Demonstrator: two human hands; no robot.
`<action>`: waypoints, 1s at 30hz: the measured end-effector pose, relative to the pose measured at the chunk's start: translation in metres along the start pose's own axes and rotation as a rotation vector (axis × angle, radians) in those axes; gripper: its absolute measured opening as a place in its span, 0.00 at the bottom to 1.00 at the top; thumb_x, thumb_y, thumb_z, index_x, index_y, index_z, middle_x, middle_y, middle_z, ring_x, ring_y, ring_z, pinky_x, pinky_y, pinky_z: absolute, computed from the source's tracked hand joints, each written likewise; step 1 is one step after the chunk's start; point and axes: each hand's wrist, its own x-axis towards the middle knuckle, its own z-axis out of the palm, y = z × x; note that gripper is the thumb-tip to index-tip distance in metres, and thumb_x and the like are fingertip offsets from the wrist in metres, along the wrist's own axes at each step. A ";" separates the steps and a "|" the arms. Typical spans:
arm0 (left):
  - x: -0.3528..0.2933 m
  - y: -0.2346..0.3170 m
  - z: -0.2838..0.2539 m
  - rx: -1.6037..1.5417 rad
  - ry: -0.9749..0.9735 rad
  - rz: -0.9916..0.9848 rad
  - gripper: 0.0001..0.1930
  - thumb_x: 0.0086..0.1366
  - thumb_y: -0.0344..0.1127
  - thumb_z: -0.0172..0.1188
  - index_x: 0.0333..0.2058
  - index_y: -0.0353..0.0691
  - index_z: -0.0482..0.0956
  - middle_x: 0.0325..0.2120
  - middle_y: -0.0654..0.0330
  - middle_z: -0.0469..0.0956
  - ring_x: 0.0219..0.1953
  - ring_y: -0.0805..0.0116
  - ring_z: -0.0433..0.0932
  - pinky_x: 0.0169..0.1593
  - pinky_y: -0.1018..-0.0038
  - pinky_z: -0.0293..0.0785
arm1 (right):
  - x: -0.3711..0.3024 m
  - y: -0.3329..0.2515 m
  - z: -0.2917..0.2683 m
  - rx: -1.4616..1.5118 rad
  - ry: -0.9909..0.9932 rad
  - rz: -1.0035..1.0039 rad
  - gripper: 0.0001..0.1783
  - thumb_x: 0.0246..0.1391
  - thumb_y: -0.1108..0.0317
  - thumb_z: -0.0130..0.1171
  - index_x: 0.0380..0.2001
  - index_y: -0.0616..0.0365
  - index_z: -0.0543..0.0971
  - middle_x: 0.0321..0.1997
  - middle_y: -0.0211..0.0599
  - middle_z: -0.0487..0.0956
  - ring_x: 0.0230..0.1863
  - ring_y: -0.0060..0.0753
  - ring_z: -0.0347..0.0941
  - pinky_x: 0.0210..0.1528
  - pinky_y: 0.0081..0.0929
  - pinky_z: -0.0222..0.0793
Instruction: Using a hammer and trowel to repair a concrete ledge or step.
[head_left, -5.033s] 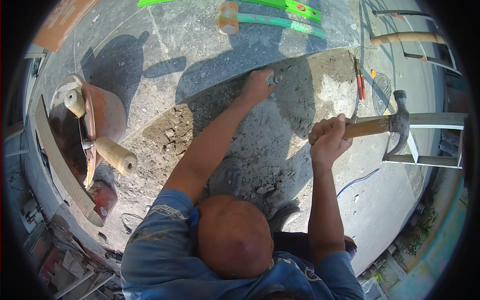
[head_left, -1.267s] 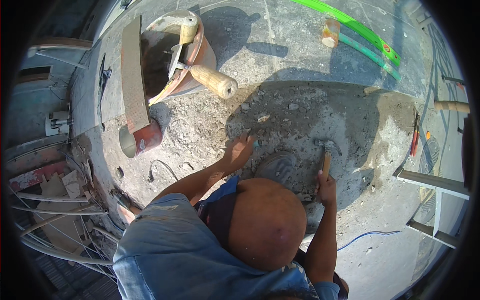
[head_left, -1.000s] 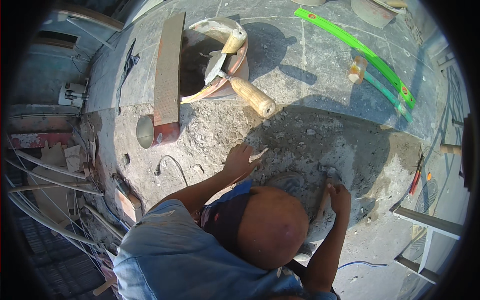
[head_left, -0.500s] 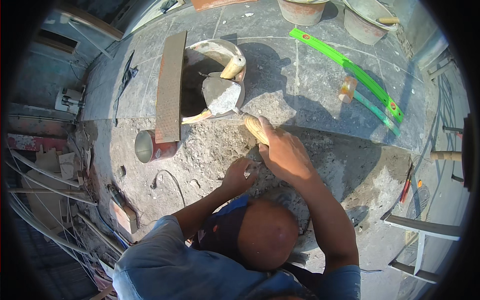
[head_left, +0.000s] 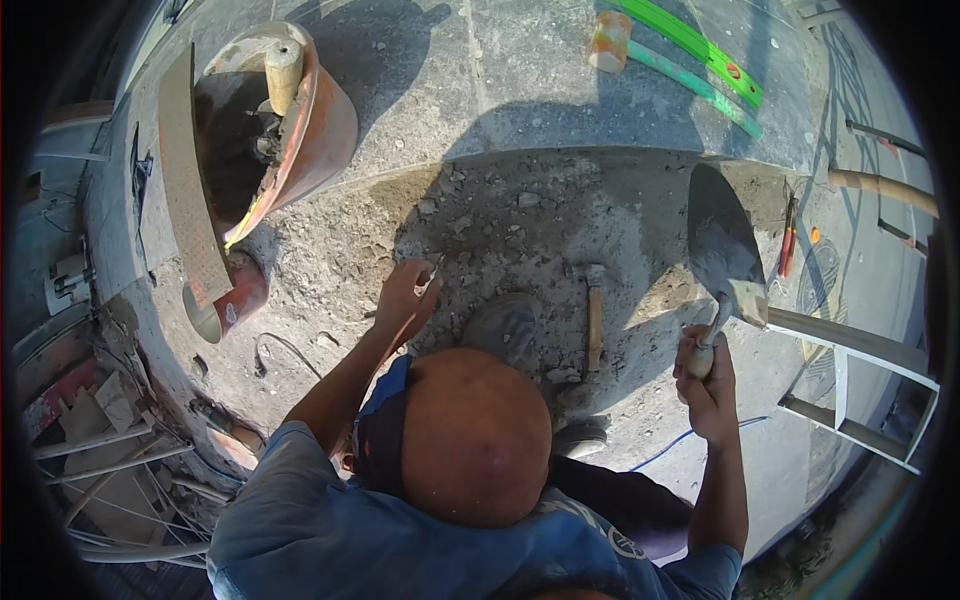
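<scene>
My right hand point(head_left: 708, 392) grips the handle of a trowel point(head_left: 722, 232), its broad grey blade held out over the ground at the right. My left hand point(head_left: 405, 296) is closed over the rubble, fingertips pinched around a small pale thing too little to name. At the upper left stands a mortar-smeared bucket point(head_left: 335, 140) with dark grey mix in it. A rounded wooden handle point(head_left: 284, 78) sticks up from the bucket. Between my hands a hammer point(head_left: 594, 330) lies on the rough ground.
A flat board point(head_left: 192, 190) leans beside the bucket, over a red can point(head_left: 243, 298). On the slab lie a mallet point(head_left: 610, 42) and a green spirit level point(head_left: 722, 62). Red-handled pliers point(head_left: 788, 240) and a metal frame point(head_left: 850, 345) are at the right. My shoe point(head_left: 503, 328) rests on rubble.
My right hand has swung the trowel from the bucket out to the right. The view has shifted, so the bucket appears farther left and the hammer shows. My left hand stays low, closed.
</scene>
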 end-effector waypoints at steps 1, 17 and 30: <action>0.000 -0.001 0.003 0.011 0.005 0.027 0.11 0.58 0.32 0.60 0.38 0.38 0.72 0.30 0.53 0.73 0.35 0.54 0.74 0.39 0.62 0.70 | 0.006 0.003 0.001 -0.001 0.007 0.015 0.28 0.45 0.75 0.52 0.54 0.63 0.66 0.27 0.34 0.72 0.29 0.26 0.69 0.35 0.26 0.68; 0.025 0.017 -0.022 0.287 0.283 0.275 0.16 0.55 0.28 0.62 0.42 0.34 0.72 0.41 0.48 0.73 0.45 0.47 0.72 0.50 0.57 0.67 | 0.087 0.119 0.165 -0.500 -0.176 0.166 0.34 0.58 0.63 0.52 0.62 0.69 0.55 0.30 0.48 0.76 0.22 0.33 0.75 0.21 0.32 0.70; 0.058 0.059 -0.031 0.159 0.424 0.431 0.12 0.57 0.27 0.61 0.40 0.33 0.74 0.38 0.49 0.77 0.43 0.53 0.76 0.49 0.64 0.70 | 0.093 0.087 0.224 0.186 -0.197 0.536 0.20 0.59 0.64 0.52 0.48 0.65 0.64 0.25 0.35 0.71 0.18 0.23 0.69 0.18 0.28 0.69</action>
